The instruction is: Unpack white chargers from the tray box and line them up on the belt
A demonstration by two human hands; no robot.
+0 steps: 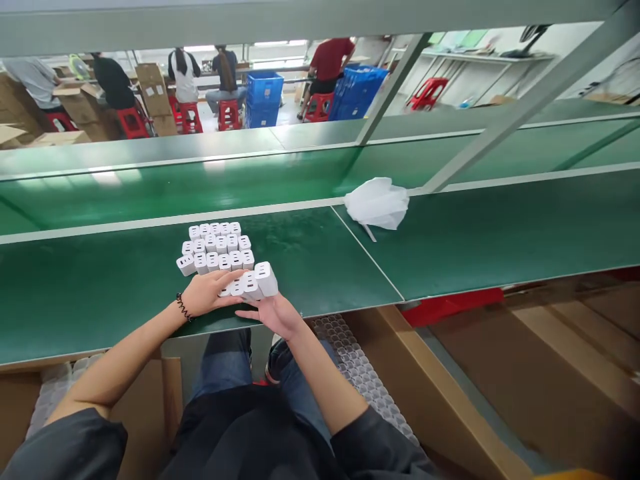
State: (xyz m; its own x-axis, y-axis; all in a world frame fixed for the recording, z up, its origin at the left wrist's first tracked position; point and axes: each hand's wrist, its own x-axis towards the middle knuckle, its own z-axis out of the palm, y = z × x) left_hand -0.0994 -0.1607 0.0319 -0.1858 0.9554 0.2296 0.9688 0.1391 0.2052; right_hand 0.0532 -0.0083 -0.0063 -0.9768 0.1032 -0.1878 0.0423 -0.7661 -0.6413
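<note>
A factory packing line is showing here: long green conveyor belts are stretching across the hall. People are sitting on red plastic stools among stacked blue crates and cardboard cartons, and identical white charger plugs are lying in rows on the nearest belt.
</note>
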